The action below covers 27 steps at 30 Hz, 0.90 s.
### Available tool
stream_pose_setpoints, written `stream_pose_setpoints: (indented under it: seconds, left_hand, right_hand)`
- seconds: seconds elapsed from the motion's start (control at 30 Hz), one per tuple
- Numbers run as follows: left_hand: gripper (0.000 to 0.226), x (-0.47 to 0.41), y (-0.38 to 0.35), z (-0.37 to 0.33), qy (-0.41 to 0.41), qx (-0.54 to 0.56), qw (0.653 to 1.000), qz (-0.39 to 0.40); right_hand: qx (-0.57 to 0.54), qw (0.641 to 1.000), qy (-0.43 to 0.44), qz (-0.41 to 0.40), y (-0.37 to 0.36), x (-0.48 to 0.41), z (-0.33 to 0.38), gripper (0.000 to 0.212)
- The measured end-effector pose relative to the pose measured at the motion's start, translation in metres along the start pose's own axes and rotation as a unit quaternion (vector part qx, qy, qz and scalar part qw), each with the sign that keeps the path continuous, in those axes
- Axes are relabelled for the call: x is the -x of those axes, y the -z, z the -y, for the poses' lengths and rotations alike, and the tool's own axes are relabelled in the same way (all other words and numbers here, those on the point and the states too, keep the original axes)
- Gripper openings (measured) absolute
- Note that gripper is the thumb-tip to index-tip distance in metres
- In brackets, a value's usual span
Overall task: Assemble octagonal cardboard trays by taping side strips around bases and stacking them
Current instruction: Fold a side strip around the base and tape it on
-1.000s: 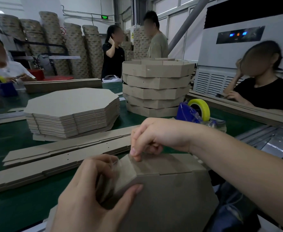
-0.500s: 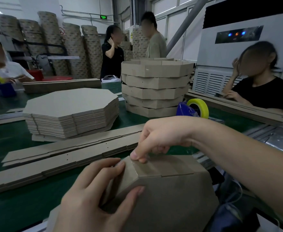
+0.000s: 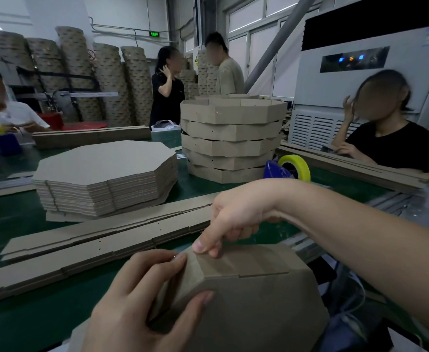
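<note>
Cardboard tray (image 3: pixel 259 306), bottom cut off, corner partly under both hands (image 3: pixel 142 301) (image 3: pixel 236 214)

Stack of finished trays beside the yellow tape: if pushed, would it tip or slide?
Probably slide rather than tip: the stack of finished trays is wider than tall. Its five layers sit twisted out of line, so upper trays would likely shift first. Open, hollow cardboard, so probably light for its size.

Five stacked trays (image 3: pixel 231 138), one unfinished tray (image 3: pixel 254 301), one pile of bases (image 3: pixel 104 171), four other people (image 3: pixel 391 143)
</note>
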<state>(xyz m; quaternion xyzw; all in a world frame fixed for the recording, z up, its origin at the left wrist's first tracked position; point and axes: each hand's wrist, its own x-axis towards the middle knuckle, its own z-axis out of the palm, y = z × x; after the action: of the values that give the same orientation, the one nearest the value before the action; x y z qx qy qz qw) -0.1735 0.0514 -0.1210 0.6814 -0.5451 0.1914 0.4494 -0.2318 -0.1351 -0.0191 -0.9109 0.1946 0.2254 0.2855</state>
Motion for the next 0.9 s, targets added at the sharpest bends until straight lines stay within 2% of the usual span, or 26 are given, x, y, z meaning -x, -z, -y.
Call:
stream_pose_setpoints:
  seconds: [0.1, 0.27, 0.4, 0.43, 0.53, 0.67, 0.8, 0.9]
  left_hand:
    - [0.043, 0.001, 0.001, 0.003, 0.003, 0.002, 1.000, 0.002]
    - [0.054, 0.003, 0.001, 0.007, -0.001, -0.034, 0.999, 0.026]
    - [0.072, 0.002, 0.006, 0.012, -0.016, -0.096, 0.995, 0.036]
    - [0.074, 0.001, 0.008, 0.013, -0.019, -0.107, 0.993, 0.034]
    - [0.067, 0.000, 0.012, 0.013, -0.025, -0.115, 0.992, 0.041]
    - [0.052, -0.008, 0.018, 0.008, -0.031, -0.133, 0.988, 0.068]
    - [0.048, -0.027, 0.013, -0.005, -0.118, -0.242, 0.950, 0.158]
    - [0.048, -0.038, 0.006, -0.018, -0.124, -0.254, 0.935, 0.213]
  right_hand:
    - [0.049, 0.998, -0.023, -0.032, -0.004, -0.003, -0.006, 0.061]
    - [0.040, 0.996, 0.006, -0.074, -0.008, -0.003, -0.017, 0.053]
    - [0.000, 0.990, 0.097, -0.106, -0.014, 0.007, -0.040, 0.028]
    - [-0.010, 0.989, 0.115, -0.093, -0.018, 0.010, -0.047, 0.029]
    - [-0.039, 0.987, 0.137, -0.070, -0.031, 0.014, -0.064, 0.046]
    - [-0.060, 0.976, 0.172, -0.118, -0.040, 0.016, -0.067, 0.052]
    - [-0.060, 0.969, 0.184, -0.152, -0.045, 0.018, -0.061, 0.054]
    - [-0.063, 0.963, 0.188, -0.182, -0.049, 0.019, -0.060, 0.058]
